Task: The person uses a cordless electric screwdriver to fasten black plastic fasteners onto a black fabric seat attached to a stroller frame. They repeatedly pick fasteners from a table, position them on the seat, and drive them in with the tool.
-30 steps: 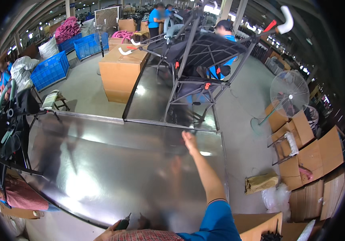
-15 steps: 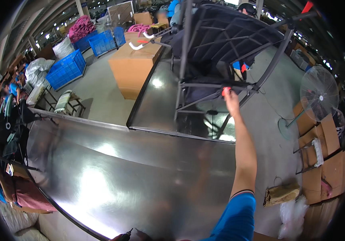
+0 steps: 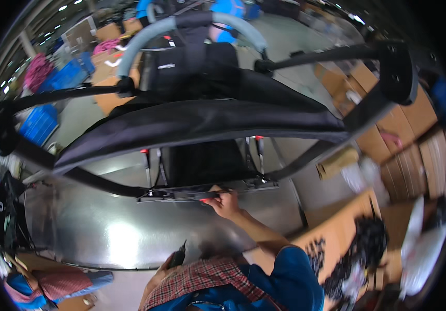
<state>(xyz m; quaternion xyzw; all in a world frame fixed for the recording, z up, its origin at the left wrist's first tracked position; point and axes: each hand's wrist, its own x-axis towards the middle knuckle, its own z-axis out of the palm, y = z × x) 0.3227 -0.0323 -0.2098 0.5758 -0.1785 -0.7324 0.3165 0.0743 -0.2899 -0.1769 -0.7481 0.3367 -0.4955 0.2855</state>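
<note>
The stroller (image 3: 202,119) was drawn within reach — its crossbar (image 3: 189,196) clasped by the right hand (image 3: 225,202), a driver (image 3: 180,255) held apart from it by the left hand (image 3: 162,270).

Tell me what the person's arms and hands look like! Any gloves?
A short blue sleeve covers the upper right arm and leaves the forearm bare. No glove shows on the right hand or the left hand. I can't make out the left sleeve.

Stroller (image 3: 207,120) over the table (image 3: 72,217), crates (image 3: 38,123) to the left, boxes (image 3: 408,122) to the right
</note>
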